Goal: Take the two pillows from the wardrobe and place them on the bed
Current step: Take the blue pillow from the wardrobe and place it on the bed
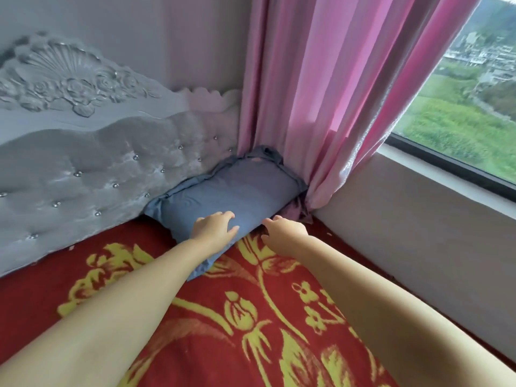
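Note:
A blue-grey pillow [229, 191] with a frilled edge lies on the bed [279, 317], in the corner between the headboard and the curtain. The bed is covered by a red blanket with yellow flowers. My left hand [215, 230] rests flat on the pillow's near edge, fingers spread. My right hand [284, 230] hovers just right of that edge, over the blanket, fingers apart and holding nothing. Only one pillow is in view; no wardrobe shows.
A grey tufted headboard [83, 169] with carved flowers runs along the left. A pink curtain [321, 93] hangs down to the pillow's far corner. A low grey wall and window sill [418, 213] border the bed on the right.

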A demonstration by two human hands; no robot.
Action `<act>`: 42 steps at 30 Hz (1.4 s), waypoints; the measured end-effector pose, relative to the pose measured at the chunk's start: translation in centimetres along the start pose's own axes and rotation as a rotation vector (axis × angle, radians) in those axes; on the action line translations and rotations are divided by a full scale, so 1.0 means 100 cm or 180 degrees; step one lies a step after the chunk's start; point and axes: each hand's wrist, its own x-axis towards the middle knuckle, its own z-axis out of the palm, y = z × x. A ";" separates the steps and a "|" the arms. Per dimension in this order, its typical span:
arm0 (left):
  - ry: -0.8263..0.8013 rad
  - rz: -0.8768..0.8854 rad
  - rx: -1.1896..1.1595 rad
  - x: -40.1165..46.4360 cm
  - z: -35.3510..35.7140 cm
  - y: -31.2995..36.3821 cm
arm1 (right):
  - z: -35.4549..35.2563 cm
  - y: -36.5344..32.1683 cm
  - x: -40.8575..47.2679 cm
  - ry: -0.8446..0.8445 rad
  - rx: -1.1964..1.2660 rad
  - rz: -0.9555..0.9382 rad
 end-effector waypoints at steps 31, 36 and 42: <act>-0.0398 0.1321 0.0352 -0.161 -0.014 0.032 | 0.027 -0.070 -0.226 0.0366 0.0386 0.1589; -0.0334 0.0147 0.0448 -0.213 -0.017 -0.061 | 0.045 -0.118 -0.214 -0.0009 0.0236 0.0801; -0.0150 -0.0686 0.0197 -0.261 -0.017 -0.131 | 0.051 -0.210 -0.191 -0.0120 -0.0135 -0.0150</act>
